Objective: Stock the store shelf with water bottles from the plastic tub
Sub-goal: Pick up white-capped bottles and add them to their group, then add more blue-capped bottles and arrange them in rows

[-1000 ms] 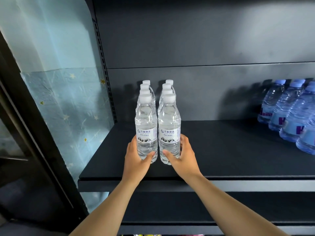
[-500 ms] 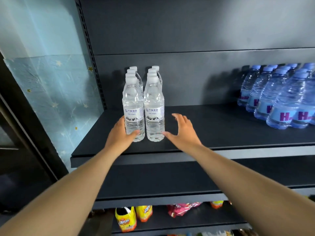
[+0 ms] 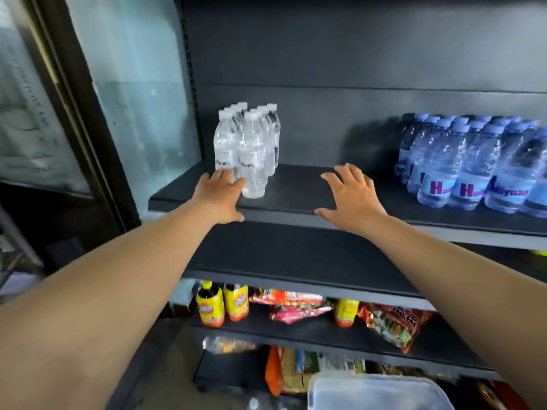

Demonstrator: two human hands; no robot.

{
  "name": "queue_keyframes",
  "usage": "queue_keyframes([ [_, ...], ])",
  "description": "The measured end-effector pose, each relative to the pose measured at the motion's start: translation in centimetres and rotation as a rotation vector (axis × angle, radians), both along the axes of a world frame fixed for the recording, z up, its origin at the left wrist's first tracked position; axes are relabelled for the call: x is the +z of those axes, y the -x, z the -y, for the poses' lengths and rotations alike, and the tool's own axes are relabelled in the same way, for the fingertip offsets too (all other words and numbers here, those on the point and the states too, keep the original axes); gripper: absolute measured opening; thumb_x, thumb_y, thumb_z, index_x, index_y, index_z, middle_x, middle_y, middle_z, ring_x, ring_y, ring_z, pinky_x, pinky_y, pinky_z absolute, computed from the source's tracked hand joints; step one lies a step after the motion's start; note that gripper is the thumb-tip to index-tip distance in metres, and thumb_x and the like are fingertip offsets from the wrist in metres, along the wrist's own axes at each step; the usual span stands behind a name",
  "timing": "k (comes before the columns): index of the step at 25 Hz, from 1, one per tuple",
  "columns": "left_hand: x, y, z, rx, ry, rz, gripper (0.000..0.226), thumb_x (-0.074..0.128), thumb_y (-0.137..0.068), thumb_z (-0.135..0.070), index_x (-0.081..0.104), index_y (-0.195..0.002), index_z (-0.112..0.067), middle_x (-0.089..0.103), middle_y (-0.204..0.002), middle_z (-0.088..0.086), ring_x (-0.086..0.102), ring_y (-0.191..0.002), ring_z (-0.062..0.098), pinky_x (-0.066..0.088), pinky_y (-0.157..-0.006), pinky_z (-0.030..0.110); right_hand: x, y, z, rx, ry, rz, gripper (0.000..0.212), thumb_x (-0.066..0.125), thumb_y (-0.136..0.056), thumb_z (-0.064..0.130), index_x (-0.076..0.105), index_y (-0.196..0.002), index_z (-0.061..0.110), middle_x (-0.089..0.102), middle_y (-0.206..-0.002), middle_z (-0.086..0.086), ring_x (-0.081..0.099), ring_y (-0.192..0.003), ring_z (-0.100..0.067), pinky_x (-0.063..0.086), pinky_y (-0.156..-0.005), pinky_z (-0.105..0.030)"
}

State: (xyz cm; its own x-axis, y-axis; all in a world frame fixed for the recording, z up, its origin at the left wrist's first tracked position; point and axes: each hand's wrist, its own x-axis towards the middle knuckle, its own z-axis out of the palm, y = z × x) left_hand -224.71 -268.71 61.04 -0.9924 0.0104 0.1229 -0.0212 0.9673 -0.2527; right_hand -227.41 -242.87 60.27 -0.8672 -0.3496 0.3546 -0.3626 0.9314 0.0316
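Several clear water bottles (image 3: 248, 146) with white caps stand in two rows at the left end of the dark shelf (image 3: 296, 208). My left hand (image 3: 220, 195) is spread flat just in front of the front left bottle, fingertips at its base. My right hand (image 3: 350, 195) hovers open over the bare shelf to the right of the rows, holding nothing. A corner of the clear plastic tub (image 3: 379, 392) shows at the bottom edge; what lies inside it is hidden.
Blue-tinted bottles (image 3: 467, 167) with purple lettering fill the shelf's right end. Lower shelves hold yellow drink bottles (image 3: 222, 303) and snack bags (image 3: 296, 306). A glass door (image 3: 38, 113) with a dark frame stands at the left.
Both hands have let go of the front two bottles and drawn back toward the shelf edge. The right hand moved well to the right. The view pulled back and tilted down.
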Motion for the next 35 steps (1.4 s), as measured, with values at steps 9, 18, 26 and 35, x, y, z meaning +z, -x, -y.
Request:
queue_keyframes([
  [9,-15.4,-14.7,-4.4,0.148,-0.1,0.184,0.092,0.067,-0.078,-0.048,0.015,-0.149,-0.02,0.007,-0.156,0.016,0.005,-0.146,0.032,0.017,-0.116,0.048,-13.4,-12.3,-2.1,0.161,0.093,0.235,0.072,0.055,-0.089,0.047,0.024,-0.147,0.02,0.012,-0.158,-0.009,0.002,-0.147,-0.027,0.013,-0.117,-0.047],
  [18,-34.0,-29.0,-6.6,0.193,-0.222,0.42,0.092,0.066,-0.08,-0.049,0.012,-0.15,-0.022,0.005,-0.157,0.015,0.005,-0.146,0.029,0.017,-0.116,0.043,-31.5,-25.5,-3.4,0.222,0.13,0.528,0.066,0.057,-0.09,0.038,0.028,-0.146,0.017,0.019,-0.154,-0.01,0.013,-0.144,-0.027,0.019,-0.117,-0.04],
  [26,-53.1,-36.7,-8.5,0.245,-0.339,0.573,0.092,0.063,-0.081,-0.05,0.009,-0.151,-0.022,0.006,-0.157,0.015,0.008,-0.146,0.029,0.017,-0.116,0.04,-51.1,-33.7,-2.7,0.229,0.202,0.759,0.062,0.057,-0.09,0.037,0.033,-0.145,0.019,0.024,-0.153,-0.006,0.019,-0.142,-0.025,0.019,-0.118,-0.035],
  [35,-73.5,-37.3,-7.9,0.302,-0.361,0.606,0.094,0.067,-0.08,-0.047,0.01,-0.15,-0.02,0.007,-0.156,0.018,0.008,-0.146,0.031,0.018,-0.115,0.042,-72.1,-34.2,-3.0,0.208,0.105,0.858,0.065,0.064,-0.085,0.035,0.039,-0.141,0.014,0.034,-0.146,-0.011,0.025,-0.139,-0.028,0.026,-0.114,-0.039],
])
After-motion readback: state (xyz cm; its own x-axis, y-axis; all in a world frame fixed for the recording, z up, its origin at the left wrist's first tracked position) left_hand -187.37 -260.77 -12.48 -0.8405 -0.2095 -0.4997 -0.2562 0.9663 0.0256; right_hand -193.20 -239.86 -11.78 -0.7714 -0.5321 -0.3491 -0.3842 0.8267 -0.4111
